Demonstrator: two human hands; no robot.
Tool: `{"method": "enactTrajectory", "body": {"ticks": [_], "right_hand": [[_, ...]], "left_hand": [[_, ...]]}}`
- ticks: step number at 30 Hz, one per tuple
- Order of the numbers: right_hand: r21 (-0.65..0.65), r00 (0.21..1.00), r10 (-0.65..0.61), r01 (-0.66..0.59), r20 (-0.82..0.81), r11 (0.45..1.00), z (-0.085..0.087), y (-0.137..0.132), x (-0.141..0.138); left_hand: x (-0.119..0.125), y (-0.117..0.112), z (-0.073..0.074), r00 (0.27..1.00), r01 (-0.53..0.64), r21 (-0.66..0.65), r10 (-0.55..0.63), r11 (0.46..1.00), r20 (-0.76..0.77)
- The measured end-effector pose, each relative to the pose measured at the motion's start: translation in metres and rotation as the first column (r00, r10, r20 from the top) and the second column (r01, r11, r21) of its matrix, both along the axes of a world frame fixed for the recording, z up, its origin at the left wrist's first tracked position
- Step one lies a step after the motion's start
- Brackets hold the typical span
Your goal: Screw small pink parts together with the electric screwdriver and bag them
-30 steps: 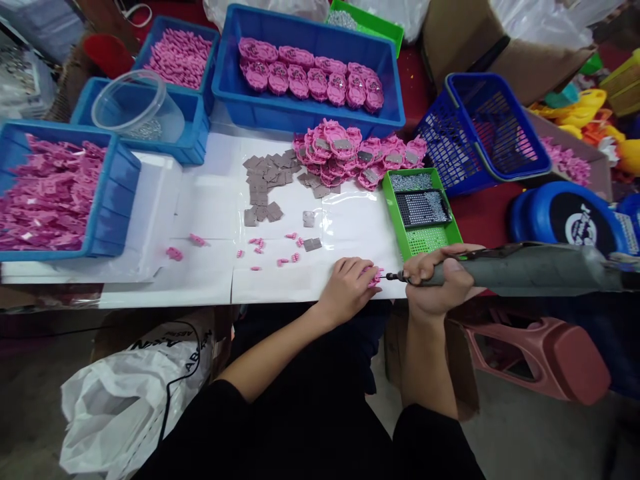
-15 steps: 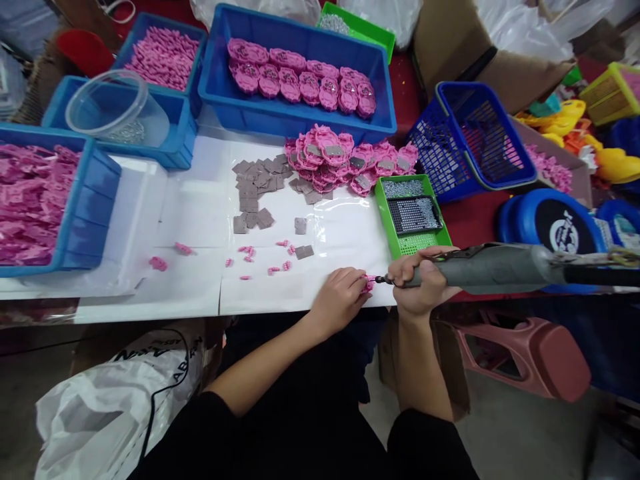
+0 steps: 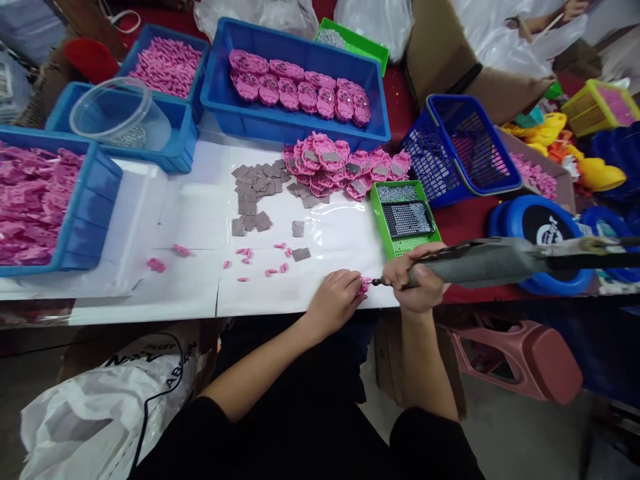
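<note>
My left hand (image 3: 336, 297) is closed around a small pink plastic part (image 3: 365, 285) at the table's front edge, its fingers covering most of the part. My right hand (image 3: 416, 279) grips a grey electric screwdriver (image 3: 475, 262), held level with its bit pointing left at the pink part. Whether the bit is seated in a screw is too small to tell. Beyond my hands lie small pink pieces (image 3: 247, 253), grey square plates (image 3: 257, 183) and a heap of pink housings (image 3: 325, 160), some with grey plates on them. A green tray (image 3: 393, 248) of screws stands beyond my right hand.
A blue bin (image 3: 295, 130) at the back holds rows of pink assemblies. More blue bins (image 3: 95, 207) with pink parts stand at left. A blue basket (image 3: 445, 180) and blue round lids (image 3: 525, 230) are at right. Another person's hand (image 3: 573, 9) shows at the top right.
The camera view has shifted slightly. Both hands keep their grips, and the screwdriver's bit still points at the pink part, its tip now a little further from my left fingers.
</note>
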State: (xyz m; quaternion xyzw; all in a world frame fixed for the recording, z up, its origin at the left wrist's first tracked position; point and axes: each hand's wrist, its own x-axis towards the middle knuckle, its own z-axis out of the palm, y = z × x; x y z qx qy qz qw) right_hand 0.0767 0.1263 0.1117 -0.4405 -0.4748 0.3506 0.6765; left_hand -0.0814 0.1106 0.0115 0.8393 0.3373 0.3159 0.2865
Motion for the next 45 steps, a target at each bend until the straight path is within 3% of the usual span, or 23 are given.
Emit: {"method": "enactTrajectory", "body": {"ticks": [3,7,9,15,25,37,45], "right_hand": [[0.102,0.984,-0.179,0.180,-0.019,0.978,0.015,0.001,0.029],[0.087,0.853,-0.518,0.522,-0.060,0.849,0.018,0.017,0.075],[0.070,0.798,-0.599,0.603,-0.072,0.795,0.012,0.029,0.092],[0.043,0.771,-0.632,0.636,-0.080,0.770,-0.003,0.052,0.107],[0.006,0.780,-0.622,0.624,-0.069,0.782,-0.021,0.060,0.117],[0.001,0.782,-0.622,0.622,-0.046,0.783,-0.020,0.060,0.112],[0.001,0.761,-0.647,0.647,-0.048,0.762,-0.022,0.064,0.111]], "left_hand": [[-0.002,0.001,0.003,1.000,0.009,0.000,-0.009,1.000,-0.018],[-0.005,0.002,0.008,1.000,0.009,-0.013,-0.009,1.000,-0.015],[-0.005,0.003,0.009,1.000,0.002,0.011,-0.002,1.000,0.003],[-0.003,0.001,0.007,0.999,-0.031,0.097,0.029,0.995,0.028],[-0.002,0.000,0.006,0.998,-0.048,0.139,0.043,0.989,0.042],[-0.001,0.000,0.009,0.996,-0.081,0.197,0.070,0.977,0.062],[-0.001,0.000,0.008,0.999,-0.054,0.138,0.053,0.989,0.012]]}}
